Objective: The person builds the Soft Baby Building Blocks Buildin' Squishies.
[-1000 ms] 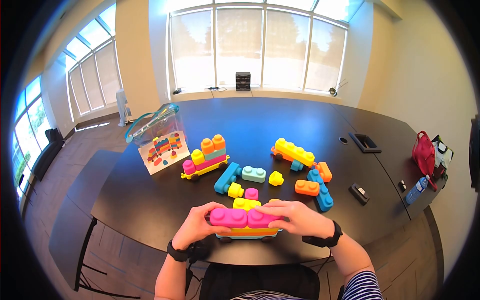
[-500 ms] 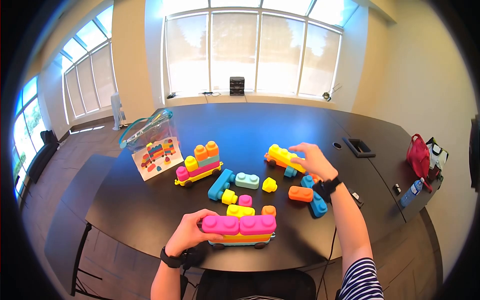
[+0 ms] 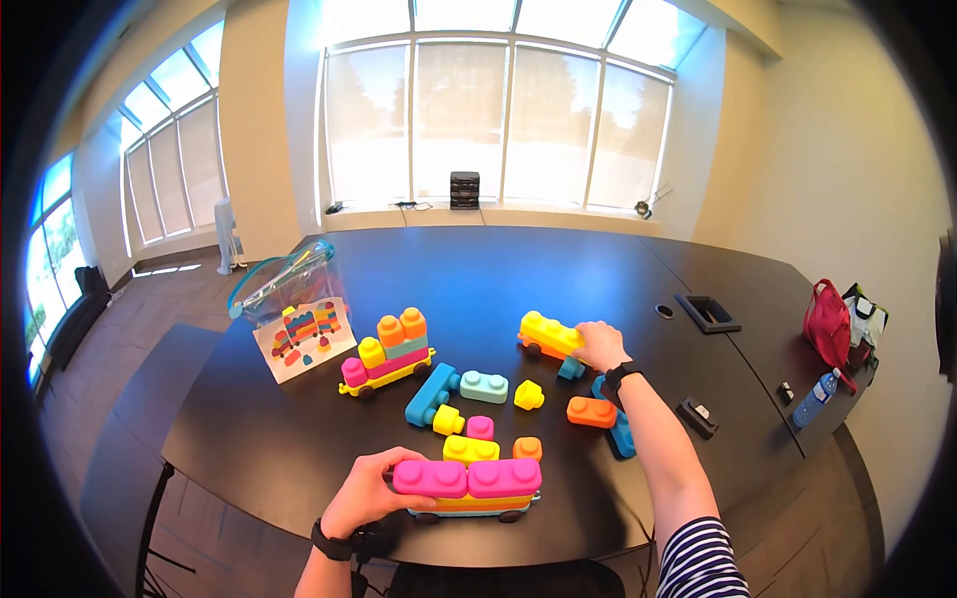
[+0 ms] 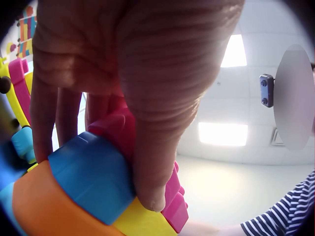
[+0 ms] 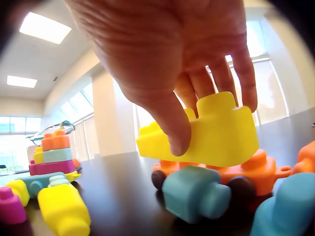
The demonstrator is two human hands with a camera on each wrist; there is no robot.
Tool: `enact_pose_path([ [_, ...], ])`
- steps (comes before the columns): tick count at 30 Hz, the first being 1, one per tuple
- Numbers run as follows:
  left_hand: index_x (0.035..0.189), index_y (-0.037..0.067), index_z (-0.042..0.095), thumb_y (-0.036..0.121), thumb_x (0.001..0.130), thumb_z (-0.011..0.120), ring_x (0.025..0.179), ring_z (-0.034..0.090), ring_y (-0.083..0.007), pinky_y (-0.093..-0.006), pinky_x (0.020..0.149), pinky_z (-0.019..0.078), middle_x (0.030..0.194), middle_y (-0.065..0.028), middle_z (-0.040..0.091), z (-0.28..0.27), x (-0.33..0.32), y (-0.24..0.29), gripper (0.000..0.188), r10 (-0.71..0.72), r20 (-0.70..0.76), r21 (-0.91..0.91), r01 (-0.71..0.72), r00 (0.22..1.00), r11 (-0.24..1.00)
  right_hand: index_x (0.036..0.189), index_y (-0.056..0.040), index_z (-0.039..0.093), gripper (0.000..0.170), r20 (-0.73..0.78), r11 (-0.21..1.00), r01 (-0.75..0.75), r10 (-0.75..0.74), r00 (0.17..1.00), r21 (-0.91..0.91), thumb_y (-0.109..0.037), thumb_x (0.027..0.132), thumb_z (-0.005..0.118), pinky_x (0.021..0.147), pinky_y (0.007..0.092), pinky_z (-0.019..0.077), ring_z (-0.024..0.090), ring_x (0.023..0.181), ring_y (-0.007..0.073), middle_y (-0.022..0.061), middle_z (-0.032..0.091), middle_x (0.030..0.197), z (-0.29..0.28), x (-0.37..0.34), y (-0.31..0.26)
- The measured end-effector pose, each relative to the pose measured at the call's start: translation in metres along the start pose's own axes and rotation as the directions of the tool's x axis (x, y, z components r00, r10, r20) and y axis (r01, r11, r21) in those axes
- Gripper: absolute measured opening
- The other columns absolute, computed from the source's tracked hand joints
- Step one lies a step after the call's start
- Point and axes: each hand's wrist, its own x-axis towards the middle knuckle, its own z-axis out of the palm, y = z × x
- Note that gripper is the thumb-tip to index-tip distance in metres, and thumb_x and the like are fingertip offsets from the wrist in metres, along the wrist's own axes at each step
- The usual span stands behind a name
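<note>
My left hand (image 3: 367,490) grips the left end of a toy train car topped by two pink building blocks (image 3: 504,477). In the left wrist view its thumb presses the car's side, beside a blue block (image 4: 93,177), an orange layer (image 4: 44,201) and a yellow block (image 4: 142,221). Farther off, my right hand (image 3: 605,349) holds a long yellow block (image 5: 221,135) between thumb and fingers. That block sits tilted over an orange wheeled base (image 5: 261,172), with a gap showing under part of it. A teal block (image 5: 192,191) lies against the base's near side.
Another train car (image 3: 389,364) stands at left, before a picture card (image 3: 304,339) and a clear bag (image 3: 299,279). Loose blocks lie mid-table, among them a light teal block (image 3: 484,387) and an orange block (image 3: 591,412). A water bottle (image 3: 817,399) stands far right.
My right hand has left the pink blocks, reached forward and right, and taken hold of the long yellow block. The left hand keeps its grip on the near car.
</note>
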Motion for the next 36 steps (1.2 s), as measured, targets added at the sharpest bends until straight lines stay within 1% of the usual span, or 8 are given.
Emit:
enact_pose_path([
  [3, 0.115, 0.001, 0.073, 0.011, 0.069, 0.100, 0.097, 0.069, -0.0102, -0.0285, 0.092, 0.0573, 0.102, -0.0023, 0.076, 0.001, 0.001, -0.002, 0.054, 0.016, -0.006, 0.000, -0.016, 1.000, 1.000, 0.119, -0.0125, 0.076, 0.049, -0.094, 0.978, 0.136, -0.122, 0.988, 0.156, -0.037, 0.078, 0.086, 0.092, 0.0484, 0.0597, 0.075, 0.106, 0.0349, 0.0158, 0.078, 0.108, -0.011, -0.024, -0.028],
  [9, 0.115, 0.001, 0.073, 0.014, 0.070, 0.100, 0.095, 0.072, -0.0135, -0.0306, 0.092, 0.0580, 0.102, -0.0072, 0.078, 0.004, 0.000, 0.000, 0.054, 0.030, -0.016, 0.001, -0.030, 0.999, 1.000, 0.114, -0.0109, 0.079, 0.043, 0.001, 0.964, 0.267, -0.267, 0.964, -0.006, -0.039, 0.082, 0.084, 0.092, 0.0491, 0.0585, 0.074, 0.107, 0.0351, 0.0153, 0.078, 0.111, 0.004, -0.044, -0.033],
  [13, 0.115, 0.001, 0.072, 0.014, 0.070, 0.100, 0.095, 0.072, -0.0134, -0.0308, 0.092, 0.0580, 0.102, -0.0073, 0.078, 0.003, 0.000, -0.002, 0.055, 0.046, -0.022, 0.007, -0.046, 0.999, 0.999, 0.111, -0.0124, 0.082, 0.039, 0.009, 0.983, -0.024, 0.022, 1.000, 0.183, -0.039, 0.083, 0.082, 0.088, 0.0451, 0.0602, 0.076, 0.098, 0.0319, 0.0137, 0.080, 0.102, -0.037, -0.056, -0.013],
  [16, 0.116, 0.001, 0.072, 0.014, 0.070, 0.099, 0.095, 0.072, -0.0140, -0.0311, 0.092, 0.0580, 0.103, -0.0072, 0.078, 0.004, 0.000, 0.000, 0.054, 0.047, -0.018, 0.011, -0.047, 0.999, 0.999, 0.095, -0.0095, 0.084, 0.033, 0.051, 0.987, -0.156, 0.155, 0.987, 0.027, -0.039, 0.079, 0.085, 0.085, 0.0435, 0.0614, 0.078, 0.091, 0.0316, 0.0132, 0.080, 0.092, -0.053, -0.075, 0.023],
  [18, 0.117, 0.001, 0.072, 0.014, 0.070, 0.099, 0.097, 0.073, -0.0148, -0.0315, 0.093, 0.0581, 0.104, -0.0075, 0.078, 0.006, 0.001, 0.001, 0.055, 0.058, -0.018, 0.016, -0.058, 0.998, 0.998, 0.101, -0.0078, 0.082, 0.045, 0.153, 0.970, -0.193, 0.215, 0.964, -0.150, -0.045, 0.076, 0.088, 0.084, 0.0468, 0.0619, 0.077, 0.099, 0.0354, 0.0174, 0.079, 0.105, -0.041, -0.092, 0.043],
  [22, 0.121, 0.002, 0.071, 0.014, 0.071, 0.099, 0.101, 0.074, -0.0172, -0.0325, 0.096, 0.0582, 0.109, -0.0088, 0.078, 0.012, 0.002, 0.002, 0.059, 0.097, -0.017, -0.003, -0.097, 0.995, 0.995, 0.112, -0.0068, 0.079, 0.048, 0.318, 0.961, -0.276, 0.260, 0.912, 0.006, -0.042, 0.081, 0.087, 0.094, 0.0463, 0.0594, 0.075, 0.106, 0.0352, 0.0168, 0.079, 0.109, -0.039, -0.134, 0.051],
  [31, 0.132, 0.004, 0.065, 0.015, 0.074, 0.098, 0.110, 0.075, -0.0210, -0.0355, 0.101, 0.0578, 0.119, -0.0111, 0.077, 0.024, 0.003, 0.006, 0.067, 0.150, -0.028, 0.020, -0.150, 0.988, 0.989, 0.143, -0.0102, 0.057, 0.072, 0.190, 0.980, -0.154, 0.128, 0.973, 0.126, -0.027, 0.080, 0.085, 0.092, 0.0515, 0.0586, 0.072, 0.109, 0.0419, 0.0224, 0.075, 0.113, -0.027, -0.179, 0.037],
  [36, 0.130, 0.004, 0.066, 0.016, 0.072, 0.099, 0.110, 0.073, -0.0192, -0.0343, 0.100, 0.0573, 0.118, -0.0094, 0.076, 0.025, 0.003, 0.001, 0.067, 0.143, -0.031, 0.038, -0.142, 0.989, 0.989, 0.142, -0.0079, 0.058, 0.062, -0.204, 0.988, -0.129, 0.145, 0.968, 0.090, -0.010, 0.082, 0.076, 0.089, 0.0527, 0.0591, 0.071, 0.104, 0.0420, 0.0203, 0.071, 0.116, -0.042, -0.188, 0.025],
])
